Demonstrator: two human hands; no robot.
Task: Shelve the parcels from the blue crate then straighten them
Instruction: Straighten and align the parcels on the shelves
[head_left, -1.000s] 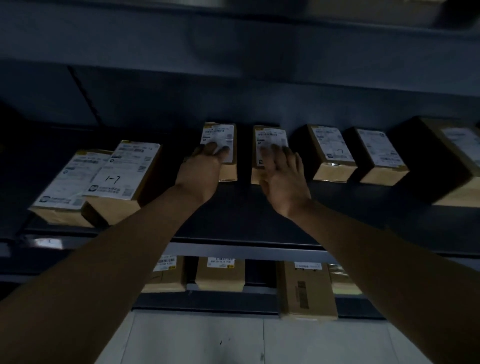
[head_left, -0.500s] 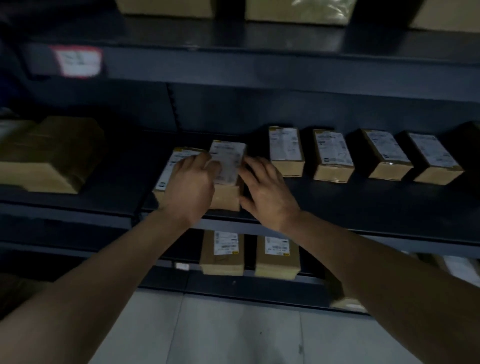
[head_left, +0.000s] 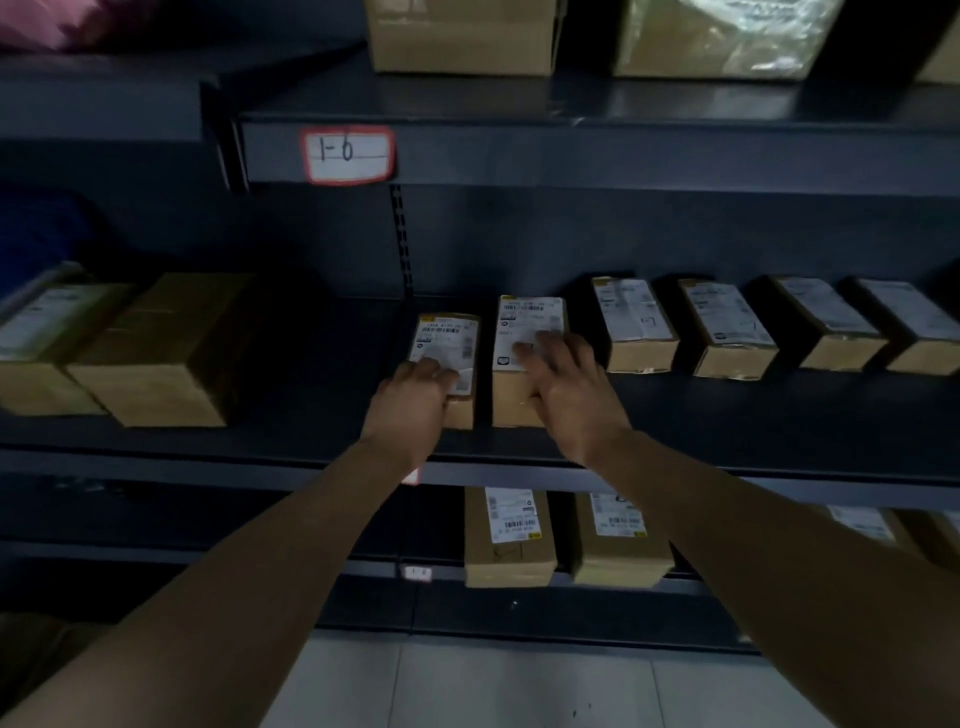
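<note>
Two small brown parcels with white labels lie side by side on the middle shelf. My left hand grips the near end of the left parcel, fingers curled over its top. My right hand lies on the right parcel, fingers spread flat on the label and thumb against its front face. A narrow gap separates the two parcels. The blue crate is out of view.
Several more small parcels stand in a row to the right on the same shelf. Two bigger boxes sit at the left. Parcels fill the lower shelf, and boxes the top one. A tag reads 1-6.
The view has risen and shifted left. My hands left the middle parcels for the two left ones, which now lie apart and straighter, with one hand on each.
</note>
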